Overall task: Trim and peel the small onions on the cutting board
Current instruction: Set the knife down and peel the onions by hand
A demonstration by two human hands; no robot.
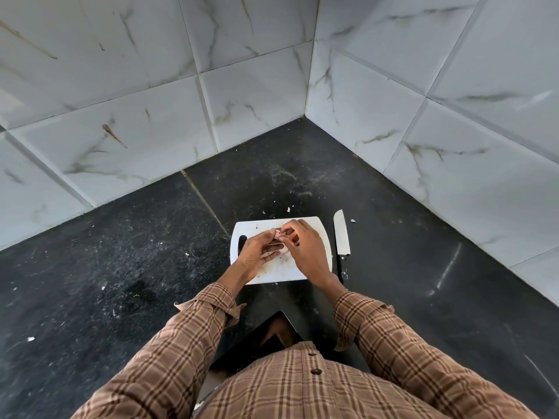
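A white cutting board (314,225) lies on the black counter in the corner. Both hands meet above its middle. My left hand (257,251) holds a small pale pink onion (278,234) at its fingertips. My right hand (305,247) pinches at the same onion from the right, fingers curled on its skin. More small pinkish onions (284,251) lie on the board just under the hands, mostly hidden. A knife (341,237) with a steel blade and dark handle rests on the counter along the board's right edge, untouched.
The black stone counter (151,252) is speckled with bits of onion skin (288,209) beyond the board. White marble-pattern tiled walls (393,116) close the corner behind and to the right. The counter's front edge notches inward near my body.
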